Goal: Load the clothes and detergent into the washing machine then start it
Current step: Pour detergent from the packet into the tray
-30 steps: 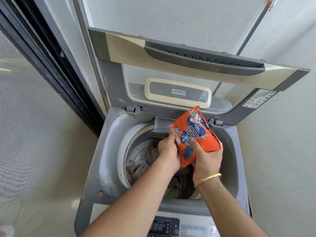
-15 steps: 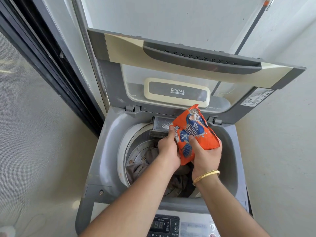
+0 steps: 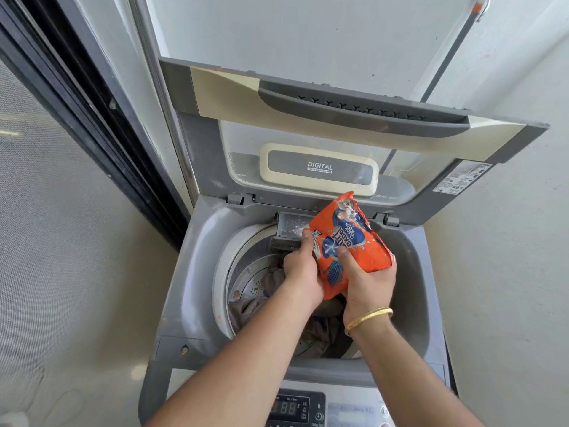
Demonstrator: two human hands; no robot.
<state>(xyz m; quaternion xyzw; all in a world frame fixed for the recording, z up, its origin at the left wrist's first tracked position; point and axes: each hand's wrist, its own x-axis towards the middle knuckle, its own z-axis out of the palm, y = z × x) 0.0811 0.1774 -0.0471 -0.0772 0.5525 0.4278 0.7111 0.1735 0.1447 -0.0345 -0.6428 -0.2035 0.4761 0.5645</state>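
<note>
Both my hands are on the detergent packet point(image 3: 348, 245), held over the open washing machine point(image 3: 197, 272). Left hand point(image 3: 303, 269) clamped on the packet's left edge, thumb pointing up toward the back. Right hand point(image 3: 369, 280) wrapped around the lower right of the packet, thumb across the printed front, gold bangle point(image 3: 368, 318) on that wrist. Packet is orange with blue print, tilted so its torn top leans toward the small detergent tray point(image 3: 289, 226) at the back rim of the tub. White powder visible in that tray, just left of the packet. Can't tell if powder is flowing out.

Clothes point(image 3: 268, 291) sit inside the drum point(image 3: 246, 278): grey-brown fabric, bunched, partly hidden under my forearms.

Lid point(image 3: 338, 112) is up, standing near vertical against the wall, "DIGITAL" label readable on its underside.

Control panel point(image 3: 295, 408) at the bottom edge, display shows "88", buttons beside it too blurred to read. Sliding door frame point(image 3: 92, 112) runs down the left side.
</note>
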